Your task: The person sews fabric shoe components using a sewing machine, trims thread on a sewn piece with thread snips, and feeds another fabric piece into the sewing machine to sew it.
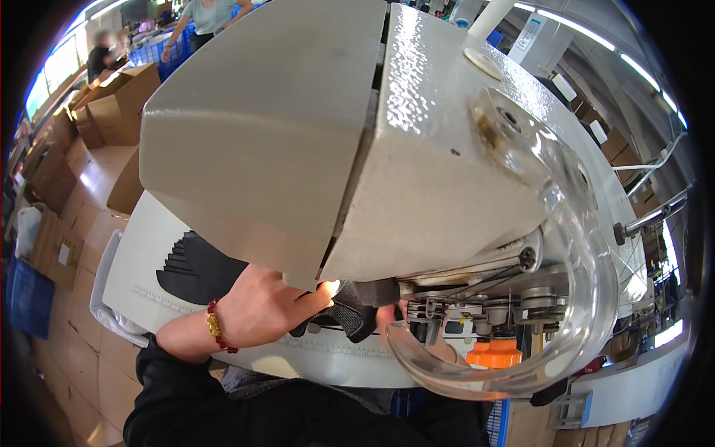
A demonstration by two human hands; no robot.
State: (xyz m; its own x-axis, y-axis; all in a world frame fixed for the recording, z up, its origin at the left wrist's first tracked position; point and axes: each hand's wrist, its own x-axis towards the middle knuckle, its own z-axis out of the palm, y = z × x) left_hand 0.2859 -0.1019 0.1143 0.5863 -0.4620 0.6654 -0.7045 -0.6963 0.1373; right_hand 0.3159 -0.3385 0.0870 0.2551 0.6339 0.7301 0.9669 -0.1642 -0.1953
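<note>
Under the head of a large pale sewing machine, my left hand is closed at the edge of a black mesh fabric piece. Its thumb and fingertips press together beside a small bright light, and part of the fingers is hidden by the machine. A fan of stacked black fabric pieces lies on the white table just beyond that wrist. My right hand is at the other side of the fabric, mostly covered by the machine parts and a curved clear plastic guard; its grip is hidden.
An orange knob-like part and metal thread guides sit low on the machine's right. The white table has a ruler strip along it. Cardboard boxes stand on the floor at left. Two people are at the far left.
</note>
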